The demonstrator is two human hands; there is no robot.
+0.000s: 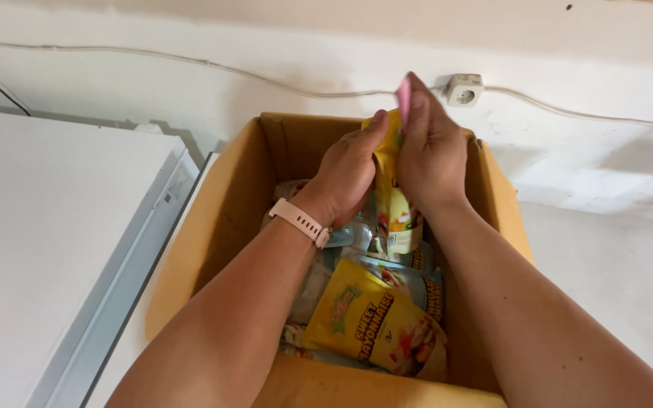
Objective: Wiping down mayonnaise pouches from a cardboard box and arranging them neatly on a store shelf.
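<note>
An open cardboard box [213, 227] stands in front of me, filled with several yellow sauce pouches. My left hand [345, 177], with a pale pink watch strap at the wrist, and my right hand [431, 151] both grip one yellow pouch [396, 204], held upright above the far end of the box. A small pink thing [403, 97] sticks up between my right fingers; I cannot tell what it is. Another yellow pouch [376, 321] lies flat on top of the pile near the box's front wall.
A white appliance lid [47, 227] lies to the left of the box. A white wall behind carries a cable and a white socket [464, 89]. A pale surface [606, 272] extends to the right.
</note>
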